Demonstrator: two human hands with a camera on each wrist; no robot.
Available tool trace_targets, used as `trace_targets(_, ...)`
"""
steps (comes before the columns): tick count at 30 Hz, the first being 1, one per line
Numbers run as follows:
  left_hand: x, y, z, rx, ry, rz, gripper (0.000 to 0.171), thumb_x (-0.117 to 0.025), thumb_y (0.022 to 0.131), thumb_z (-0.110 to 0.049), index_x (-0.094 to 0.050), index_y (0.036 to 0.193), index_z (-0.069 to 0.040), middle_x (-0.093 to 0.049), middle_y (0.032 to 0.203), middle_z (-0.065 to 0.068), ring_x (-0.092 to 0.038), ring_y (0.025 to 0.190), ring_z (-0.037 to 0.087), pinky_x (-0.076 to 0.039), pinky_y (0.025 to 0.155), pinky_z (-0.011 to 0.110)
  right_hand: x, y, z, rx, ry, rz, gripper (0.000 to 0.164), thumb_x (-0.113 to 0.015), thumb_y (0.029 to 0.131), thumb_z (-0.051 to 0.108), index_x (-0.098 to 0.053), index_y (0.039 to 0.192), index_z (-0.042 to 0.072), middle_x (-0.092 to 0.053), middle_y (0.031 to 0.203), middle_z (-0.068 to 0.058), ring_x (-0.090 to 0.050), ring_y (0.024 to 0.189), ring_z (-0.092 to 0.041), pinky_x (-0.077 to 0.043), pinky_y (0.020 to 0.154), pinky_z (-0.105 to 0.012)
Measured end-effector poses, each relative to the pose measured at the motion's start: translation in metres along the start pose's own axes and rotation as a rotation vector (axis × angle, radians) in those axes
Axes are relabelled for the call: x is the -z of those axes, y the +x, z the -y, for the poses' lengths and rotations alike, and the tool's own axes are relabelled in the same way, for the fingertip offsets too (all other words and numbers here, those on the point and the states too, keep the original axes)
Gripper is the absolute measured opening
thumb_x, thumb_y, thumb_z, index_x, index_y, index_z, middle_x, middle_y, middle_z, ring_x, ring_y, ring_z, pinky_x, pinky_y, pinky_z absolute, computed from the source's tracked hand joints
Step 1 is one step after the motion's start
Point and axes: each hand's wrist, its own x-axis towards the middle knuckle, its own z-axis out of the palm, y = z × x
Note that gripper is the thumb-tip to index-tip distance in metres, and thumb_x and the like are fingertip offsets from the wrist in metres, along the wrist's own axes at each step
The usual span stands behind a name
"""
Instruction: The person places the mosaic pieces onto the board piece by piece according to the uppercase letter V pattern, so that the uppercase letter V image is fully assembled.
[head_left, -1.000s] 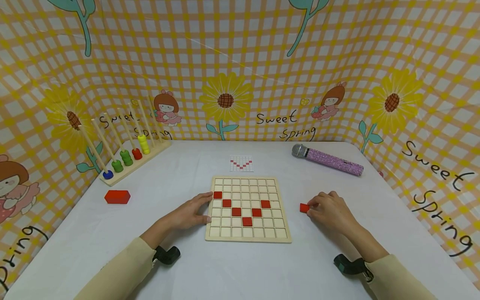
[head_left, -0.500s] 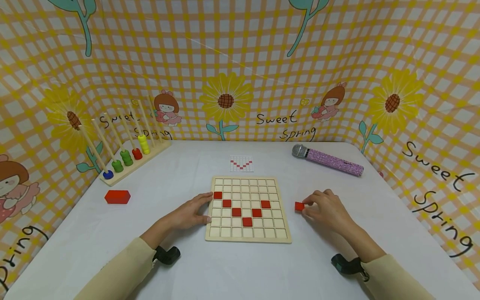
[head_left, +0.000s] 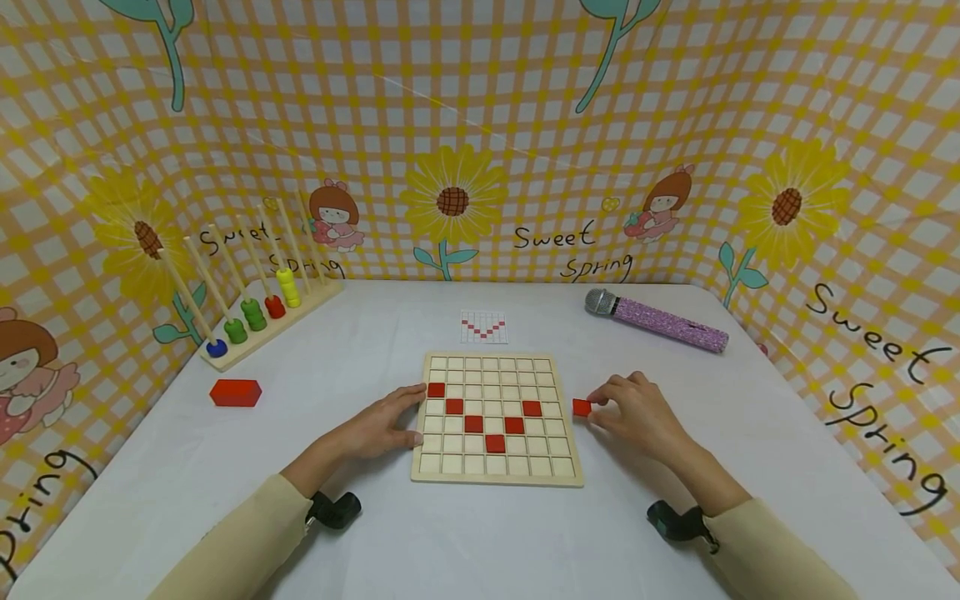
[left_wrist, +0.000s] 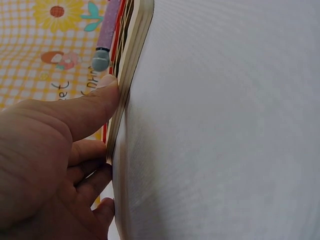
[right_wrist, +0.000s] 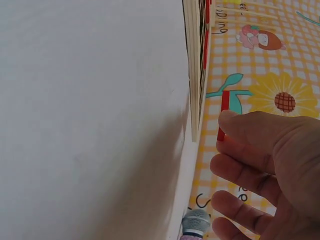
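A wooden grid board [head_left: 497, 463] lies flat in the middle of the table, with several red square tiles set in its cells in a V shape. My left hand [head_left: 375, 427] rests beside it, thumb and fingertips touching the board's left edge. In the left wrist view, the thumb [left_wrist: 97, 102] lies against the rim. Just off the board's right edge, my right hand [head_left: 639, 417] pinches a red square tile [head_left: 581, 407] between thumb and fingers. The right wrist view shows that tile [right_wrist: 224, 102] edge-on, held above the table and apart from the board.
Behind the board lies a small pattern card [head_left: 483, 327] with a red V. A glittery purple microphone [head_left: 667, 323] lies at the back right. At the left stand a bead abacus [head_left: 262, 333] with upright rods and a red block [head_left: 236, 393].
My right hand has carried the red tile leftward, from well right of the board to beside its right edge. The left hand stays in place.
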Motion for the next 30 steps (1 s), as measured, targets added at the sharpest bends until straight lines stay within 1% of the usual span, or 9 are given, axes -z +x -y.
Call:
trace_targets(8, 0.0, 0.0, 0.0, 0.004, -0.003, 0.002, 0.071, -0.067, 0.087, -0.021, -0.032, 0.146, -0.001, -0.024, 0.156, 0.012, -0.022, 0.145, 0.033, -0.024, 0.114, 0.052, -0.005, 0.008, 0.004, 0.015, -0.001, -0.013, 0.019, -0.072, 0.078, 0.017, -0.073, 0.095, 0.008, -0.067, 0.093, -0.004, -0.05, 0.09, -0.026, -0.04, 0.077, -0.042)
trace_targets(15, 0.0, 0.0, 0.0, 0.008, -0.002, -0.003, 0.071, -0.068, 0.087, -0.02, -0.033, 0.145, -0.001, -0.024, 0.156, 0.012, -0.022, 0.144, 0.034, -0.024, 0.114, 0.053, -0.009, 0.017, 0.009, 0.005, 0.012, 0.009, 0.02, -0.073, 0.078, 0.018, -0.073, 0.097, 0.008, -0.067, 0.093, -0.005, -0.051, 0.093, -0.028, -0.041, 0.079, -0.044)
trace_targets(20, 0.0, 0.0, -0.001, 0.02, -0.008, 0.004, 0.07, -0.067, 0.087, -0.021, -0.033, 0.145, -0.002, -0.024, 0.157, 0.01, -0.021, 0.145, 0.032, -0.023, 0.115, 0.052, -0.011, 0.022, 0.012, 0.008, 0.012, 0.011, 0.02, -0.072, 0.079, 0.018, -0.073, 0.097, 0.009, -0.067, 0.095, -0.005, -0.05, 0.092, -0.027, -0.04, 0.079, -0.043)
trace_targets(25, 0.0, 0.0, -0.001, 0.014, -0.011, 0.006, 0.071, -0.067, 0.087, -0.022, -0.033, 0.145, -0.001, -0.024, 0.157, 0.011, -0.021, 0.145, 0.033, -0.023, 0.115, 0.052, -0.013, 0.026, 0.015, 0.03, 0.017, -0.002, 0.02, -0.071, 0.08, 0.017, -0.073, 0.098, 0.008, -0.067, 0.095, -0.005, -0.05, 0.091, -0.026, -0.04, 0.078, -0.042)
trace_targets(30, 0.001, -0.001, -0.001, 0.014, -0.004, 0.002, 0.071, -0.067, 0.087, -0.021, -0.033, 0.145, 0.0, -0.024, 0.157, 0.011, -0.022, 0.145, 0.033, -0.023, 0.114, 0.053, -0.014, 0.031, 0.017, 0.024, 0.012, 0.006, 0.021, -0.071, 0.079, 0.017, -0.073, 0.098, 0.008, -0.068, 0.095, -0.005, -0.05, 0.091, -0.026, -0.04, 0.078, -0.042)
